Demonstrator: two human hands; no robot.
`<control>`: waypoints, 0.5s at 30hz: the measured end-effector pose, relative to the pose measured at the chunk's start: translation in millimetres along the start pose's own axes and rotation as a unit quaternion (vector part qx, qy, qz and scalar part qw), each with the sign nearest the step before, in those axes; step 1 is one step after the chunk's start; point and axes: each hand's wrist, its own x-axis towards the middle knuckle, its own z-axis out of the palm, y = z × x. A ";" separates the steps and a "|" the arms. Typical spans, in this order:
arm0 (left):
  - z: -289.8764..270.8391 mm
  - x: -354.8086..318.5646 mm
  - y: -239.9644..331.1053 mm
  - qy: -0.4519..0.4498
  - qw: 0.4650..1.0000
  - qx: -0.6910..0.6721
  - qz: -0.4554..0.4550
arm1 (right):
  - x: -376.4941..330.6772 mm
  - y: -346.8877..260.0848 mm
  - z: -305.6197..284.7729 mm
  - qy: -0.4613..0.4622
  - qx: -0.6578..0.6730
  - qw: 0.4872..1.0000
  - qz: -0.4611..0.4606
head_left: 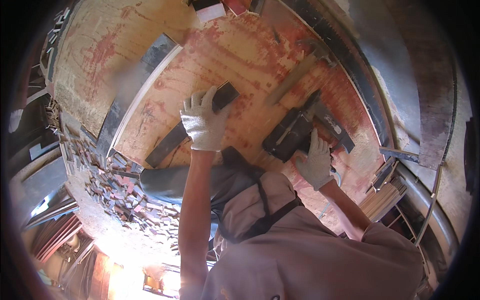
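Observation:
My left hand [206, 122], in a light knit glove, lies across a narrow dark board [170, 142] with its fingers curled over the far edge. The board's far end [227, 93] sticks out past the fingers. To the right, my gloved right hand [315, 162] is at the handle side of a black power tool [287, 134], which looks like a handheld circular saw with a flat base plate [334, 129]. Its fingers rest on the tool, though their grip is partly hidden. Both board and tool are on a stained plywood worktop [240, 60].
A blurred hammer [292, 80] lies beyond the tool. Left of the board, a long dark panel with a pale edge [145, 82] crosses the worktop. Many wood offcuts [135, 200] cover the floor at left. A dark rail [345, 45] borders the right side.

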 end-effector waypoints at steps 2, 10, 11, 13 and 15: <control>0.4 -0.8 -2.4 0.009 1.000 -0.003 0.006 | 7.9 0.4 9.7 -0.006 -0.012 1.000 0.015; 4.5 -0.7 -9.5 0.017 1.000 -0.002 -0.008 | 19.3 2.6 17.9 -0.018 0.111 0.992 0.055; 3.5 0.4 -9.0 0.015 1.000 0.003 -0.008 | 20.4 4.5 19.3 -0.017 0.124 0.991 0.055; 1.7 2.2 -10.2 0.007 1.000 -0.008 -0.006 | 21.7 8.7 20.9 -0.016 0.145 0.988 0.055; 1.9 4.1 -11.7 0.010 1.000 -0.017 0.010 | 22.2 11.9 20.8 -0.016 0.159 0.986 0.054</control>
